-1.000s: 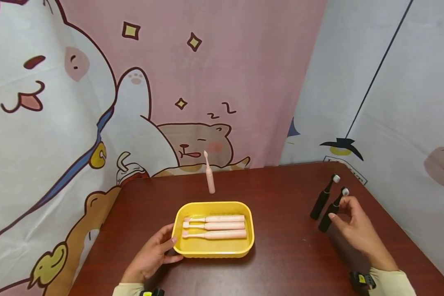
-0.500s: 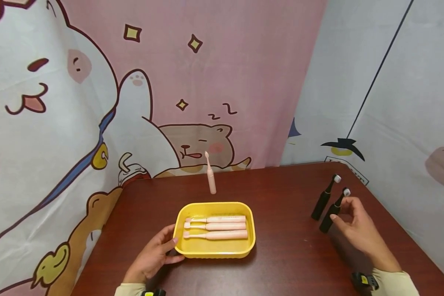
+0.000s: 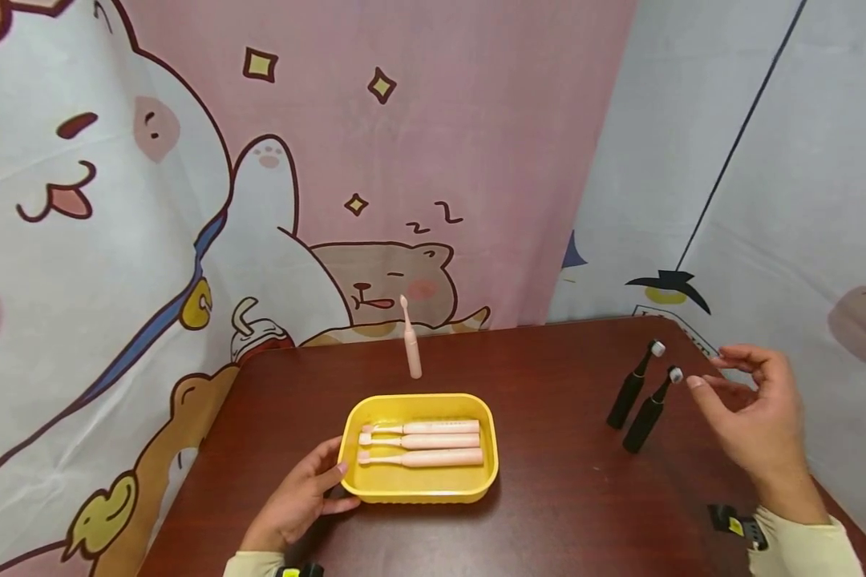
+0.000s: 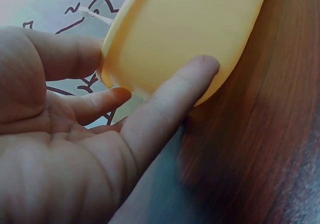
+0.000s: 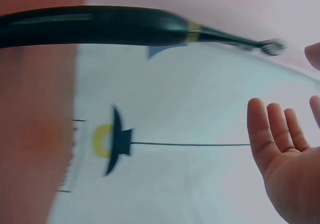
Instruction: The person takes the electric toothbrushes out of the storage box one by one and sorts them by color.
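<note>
My left hand (image 3: 299, 497) grips the left end of a yellow plastic basket (image 3: 418, 490), its thumb at the rim; the left wrist view shows fingers against the basket wall (image 4: 190, 23). Three pale pink electric toothbrushes (image 3: 440, 457) lie side by side in the basket, heads to the left. On the right, two black electric toothbrushes (image 3: 644, 423) with white bristles stand upright. Beside them my right hand (image 3: 758, 409) is raised, fingers loosely bent and holding nothing. A black toothbrush (image 5: 115, 26) spans the top of the right wrist view, apart from the fingers.
Behind the basket a fourth pink toothbrush (image 3: 413, 357) stands upright on the dark red-brown table (image 3: 541, 481). Cartoon-printed cloth (image 3: 476, 120) hangs along the table's back, left and right edges.
My right hand has let go of the nearer black toothbrush and drawn back up and to the right; the toothbrush stays standing. The left hand and basket hold still.
</note>
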`<state>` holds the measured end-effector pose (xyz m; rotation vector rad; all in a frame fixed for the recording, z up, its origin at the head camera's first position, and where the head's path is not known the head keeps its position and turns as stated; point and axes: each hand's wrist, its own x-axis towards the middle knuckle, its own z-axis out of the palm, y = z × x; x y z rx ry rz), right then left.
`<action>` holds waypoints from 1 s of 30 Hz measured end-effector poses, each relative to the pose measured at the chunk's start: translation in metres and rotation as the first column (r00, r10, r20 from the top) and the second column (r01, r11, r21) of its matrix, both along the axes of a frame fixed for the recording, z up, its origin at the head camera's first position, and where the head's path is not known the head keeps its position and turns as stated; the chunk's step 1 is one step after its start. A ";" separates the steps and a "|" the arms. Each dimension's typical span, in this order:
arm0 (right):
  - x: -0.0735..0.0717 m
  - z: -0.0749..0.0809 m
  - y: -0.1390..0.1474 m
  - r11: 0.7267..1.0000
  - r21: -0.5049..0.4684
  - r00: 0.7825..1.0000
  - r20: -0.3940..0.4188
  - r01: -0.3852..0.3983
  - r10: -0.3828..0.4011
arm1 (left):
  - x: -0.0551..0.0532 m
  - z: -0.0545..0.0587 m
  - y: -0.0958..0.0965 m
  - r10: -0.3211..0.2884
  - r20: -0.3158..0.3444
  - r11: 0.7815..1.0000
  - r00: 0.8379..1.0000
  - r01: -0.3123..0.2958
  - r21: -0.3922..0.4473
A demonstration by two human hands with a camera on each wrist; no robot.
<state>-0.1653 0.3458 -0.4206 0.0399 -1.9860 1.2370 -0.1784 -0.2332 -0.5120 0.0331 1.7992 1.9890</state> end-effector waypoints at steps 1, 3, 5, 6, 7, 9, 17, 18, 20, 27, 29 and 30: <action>0.000 0.006 -0.003 1.000 -0.004 0.999 -0.040 -0.017 0.017 | 0.000 0.000 0.000 0.000 -0.002 1.000 1.000 0.000 0.000; 0.002 0.017 -0.009 0.998 0.015 0.993 -0.103 -0.063 0.064 | 0.000 0.000 -0.001 -0.003 -0.006 1.000 1.000 0.003 0.004; 0.003 0.025 -0.016 0.993 0.038 0.983 -0.143 -0.114 0.118 | -0.001 -0.001 -0.001 -0.005 -0.009 1.000 1.000 0.005 0.008; 0.003 0.028 -0.020 0.989 0.051 0.978 -0.150 -0.141 0.148 | 0.000 -0.001 -0.001 -0.006 -0.009 1.000 1.000 0.007 0.011; 0.003 0.031 -0.024 0.984 0.067 0.971 -0.160 -0.168 0.176 | 0.000 -0.001 -0.002 -0.007 -0.009 1.000 1.000 0.007 0.013; 0.002 0.035 -0.032 0.974 0.096 0.964 -0.152 -0.204 0.216 | 0.000 -0.001 -0.002 -0.010 -0.009 1.000 1.000 0.010 0.016; -0.011 0.037 -0.060 0.937 0.188 0.945 -0.091 -0.294 0.315 | 0.000 -0.001 -0.003 -0.007 -0.007 1.000 1.000 0.007 0.012; -0.013 0.037 -0.063 0.933 0.188 0.941 -0.083 -0.308 0.327 | 0.000 -0.001 -0.003 -0.005 -0.005 1.000 1.000 0.005 0.009; -0.016 0.037 -0.070 0.925 0.191 0.936 -0.062 -0.329 0.345 | 0.000 -0.001 -0.003 -0.003 -0.005 1.000 1.000 0.003 0.006; -0.025 0.038 -0.096 0.915 0.199 0.936 0.044 -0.350 0.348 | 0.000 0.000 -0.002 0.002 -0.011 1.000 1.000 -0.002 0.005; -0.029 0.037 -0.104 0.906 0.213 0.931 0.057 -0.365 0.361 | 0.000 0.001 -0.002 0.000 -0.011 1.000 1.000 0.000 0.008; -0.031 0.036 -0.109 0.901 0.222 0.928 0.064 -0.373 0.368 | 0.000 0.001 -0.003 -0.001 -0.011 1.000 1.000 0.002 0.009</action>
